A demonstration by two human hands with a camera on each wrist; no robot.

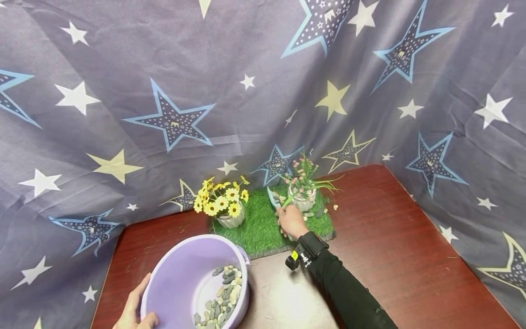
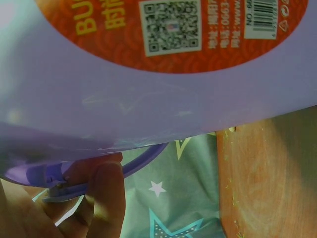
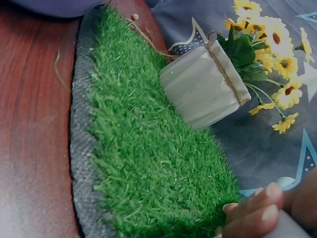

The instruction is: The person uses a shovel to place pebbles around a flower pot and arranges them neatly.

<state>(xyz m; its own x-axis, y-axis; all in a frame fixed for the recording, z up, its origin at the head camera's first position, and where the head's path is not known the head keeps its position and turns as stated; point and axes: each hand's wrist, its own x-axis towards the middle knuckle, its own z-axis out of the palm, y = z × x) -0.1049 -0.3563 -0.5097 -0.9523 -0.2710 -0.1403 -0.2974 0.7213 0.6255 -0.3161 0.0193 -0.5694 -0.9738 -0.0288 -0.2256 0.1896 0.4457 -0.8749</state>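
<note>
My left hand [image 1: 135,308] grips the near left side of a purple bucket [image 1: 172,269], which is tilted and has grey and cream pebbles [image 1: 223,297] gathered along its right side. In the left wrist view, fingers [image 2: 106,193] curl beside the bucket's handle [image 2: 143,161]. Over the artificial grass mat [image 1: 259,224], my right hand [image 1: 292,221] holds a small trowel with a pale blue blade [image 1: 272,197]. Its blade is beside the white pot [image 1: 302,201] of pink flowers [image 1: 302,176], where several pebbles [image 1: 309,214] lie. The palm hides most of the trowel's handle.
A white pot [image 1: 232,220] of yellow flowers [image 1: 222,201] stands on the mat's left part. The mat lies on a reddish-brown table [image 1: 386,237] against a grey star-patterned curtain [image 1: 246,114]. A loose pebble [image 1: 335,207] sits just right of the mat.
</note>
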